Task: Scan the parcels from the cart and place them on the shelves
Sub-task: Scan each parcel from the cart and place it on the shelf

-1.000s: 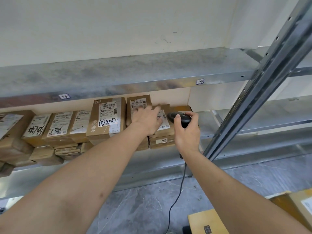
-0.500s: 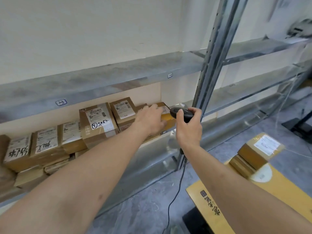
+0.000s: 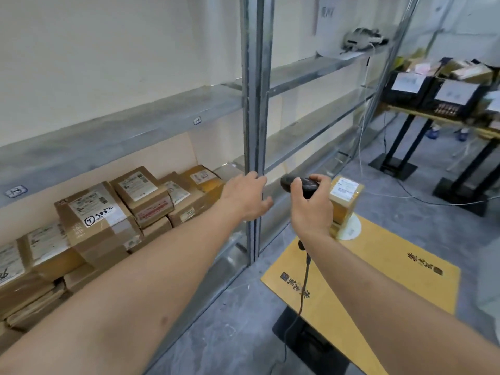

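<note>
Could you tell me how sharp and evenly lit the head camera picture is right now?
Head view: flat, soft light, no hard shadows; wide-angle bend in the shelf upright; shelved parcels fairly legible; far tables blurred; scanner in the right hand slightly smeared.

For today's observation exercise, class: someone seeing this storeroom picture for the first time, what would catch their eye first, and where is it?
Two bare forearms reach in from below: the right hand grips a black corded scanner, and the left hand hangs open in front of the grey shelf post. Labelled cardboard parcels crowd the low shelf at left. At right, one more parcel stands on the yellow cart top.
</note>
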Demonstrator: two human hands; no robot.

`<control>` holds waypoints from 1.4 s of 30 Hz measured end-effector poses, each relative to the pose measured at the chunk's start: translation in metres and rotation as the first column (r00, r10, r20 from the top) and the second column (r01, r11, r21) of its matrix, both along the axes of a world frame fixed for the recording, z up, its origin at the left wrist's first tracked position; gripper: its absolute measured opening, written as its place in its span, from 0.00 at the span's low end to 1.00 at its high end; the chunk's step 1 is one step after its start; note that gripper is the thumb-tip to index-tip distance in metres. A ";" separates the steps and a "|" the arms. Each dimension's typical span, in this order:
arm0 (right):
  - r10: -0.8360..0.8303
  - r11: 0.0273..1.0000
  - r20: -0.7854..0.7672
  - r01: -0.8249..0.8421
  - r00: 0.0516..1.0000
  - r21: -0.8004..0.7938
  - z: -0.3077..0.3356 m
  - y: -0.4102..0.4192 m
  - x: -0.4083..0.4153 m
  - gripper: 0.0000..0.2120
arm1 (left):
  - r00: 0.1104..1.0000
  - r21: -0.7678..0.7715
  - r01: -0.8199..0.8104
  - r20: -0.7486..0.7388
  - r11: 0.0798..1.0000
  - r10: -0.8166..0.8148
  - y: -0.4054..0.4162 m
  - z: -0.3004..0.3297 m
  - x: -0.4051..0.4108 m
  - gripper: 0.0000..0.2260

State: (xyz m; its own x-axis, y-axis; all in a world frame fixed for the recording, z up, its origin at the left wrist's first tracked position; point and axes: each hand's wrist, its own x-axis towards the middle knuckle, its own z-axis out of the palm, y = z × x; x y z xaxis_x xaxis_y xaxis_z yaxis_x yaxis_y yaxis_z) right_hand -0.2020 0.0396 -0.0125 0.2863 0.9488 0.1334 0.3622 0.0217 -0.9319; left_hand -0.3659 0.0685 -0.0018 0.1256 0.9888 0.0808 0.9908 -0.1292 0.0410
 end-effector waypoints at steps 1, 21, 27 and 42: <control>-0.012 1.000 -0.007 0.012 1.000 -0.001 -0.001 0.002 0.011 0.14 | 1.000 -0.005 0.009 0.002 1.000 -0.009 0.004 -0.001 0.013 0.28; -0.143 0.977 -0.019 0.138 0.990 -0.160 -0.051 0.081 0.212 0.14 | 0.992 -0.181 0.021 0.128 0.983 0.002 0.094 -0.053 0.220 0.28; -0.205 0.956 -0.008 0.199 0.979 -0.215 -0.070 0.123 0.223 0.14 | 0.987 -0.242 0.021 0.159 0.970 0.018 0.145 -0.079 0.231 0.33; -0.413 0.840 0.047 0.400 0.910 -0.366 -0.145 0.213 0.211 0.15 | 0.948 -0.353 0.050 0.312 0.934 0.067 0.269 -0.176 0.251 0.51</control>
